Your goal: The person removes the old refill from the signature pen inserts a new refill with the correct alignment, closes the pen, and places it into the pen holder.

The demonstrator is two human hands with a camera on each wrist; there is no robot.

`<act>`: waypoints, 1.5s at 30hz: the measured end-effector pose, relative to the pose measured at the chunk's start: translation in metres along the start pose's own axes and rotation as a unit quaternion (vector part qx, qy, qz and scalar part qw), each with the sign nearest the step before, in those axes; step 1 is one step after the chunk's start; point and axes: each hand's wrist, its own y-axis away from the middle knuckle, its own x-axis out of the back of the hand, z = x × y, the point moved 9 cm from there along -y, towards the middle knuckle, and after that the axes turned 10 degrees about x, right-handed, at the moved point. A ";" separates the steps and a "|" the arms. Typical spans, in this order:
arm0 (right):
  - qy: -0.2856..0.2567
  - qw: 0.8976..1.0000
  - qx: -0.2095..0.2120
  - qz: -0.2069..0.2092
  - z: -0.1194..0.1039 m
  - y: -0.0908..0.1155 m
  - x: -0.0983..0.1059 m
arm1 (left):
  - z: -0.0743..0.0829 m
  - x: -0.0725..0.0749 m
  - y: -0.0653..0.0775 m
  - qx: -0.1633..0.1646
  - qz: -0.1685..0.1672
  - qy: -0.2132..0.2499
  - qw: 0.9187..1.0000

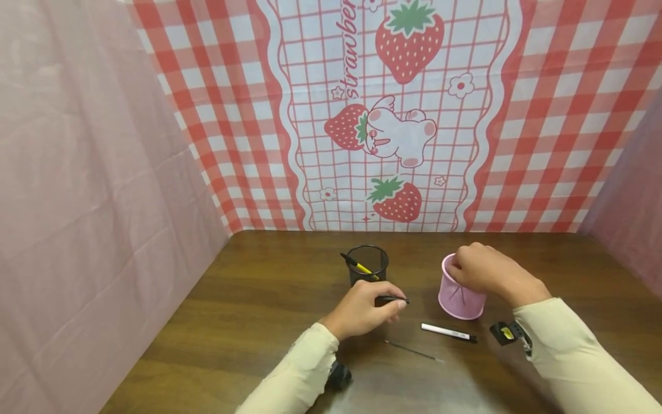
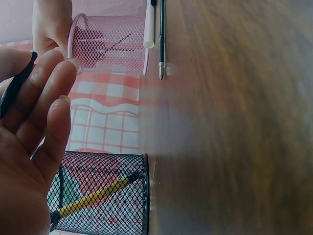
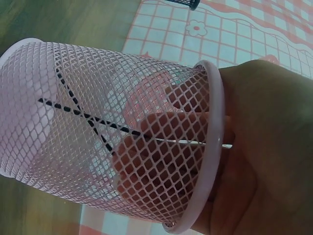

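Note:
My left hand (image 1: pixel 364 310) pinches a short black pen-like piece (image 1: pixel 391 298) between thumb and fingers, just in front of the black mesh pen holder (image 2: pixel 93 161). In that holder leans a yellow-and-black pen (image 1: pixel 363 268). My right hand (image 1: pixel 488 270) reaches down through the rim of the pink mesh pen holder (image 1: pixel 462 307), its fingers bent inside. Two thin dark pen refills (image 3: pixel 88 115) cross within the pink mesh, their upper ends at the fingers; I cannot tell whether the fingers grip one.
On the wooden table (image 1: pixel 248 322), a white pen (image 1: pixel 446 330) with a black end lies in front of the pink holder. Nearer to me lies a thin dark refill (image 1: pixel 412 350). A red-checked strawberry cloth (image 1: pixel 248 144) hangs behind, with a pale curtain (image 1: pixel 103 201) at left.

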 end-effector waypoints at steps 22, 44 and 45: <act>0.006 0.991 0.005 0.134 0.003 0.013 0.026 | 0.004 0.000 -0.004 -0.015 0.005 -0.019 1.000; 0.040 0.957 0.059 0.283 -0.008 0.022 0.047 | 0.002 0.000 -0.001 -0.015 0.007 -0.030 0.999; 0.040 0.955 0.062 0.286 -0.009 0.022 0.046 | 0.001 -0.001 0.000 -0.012 0.005 -0.026 1.000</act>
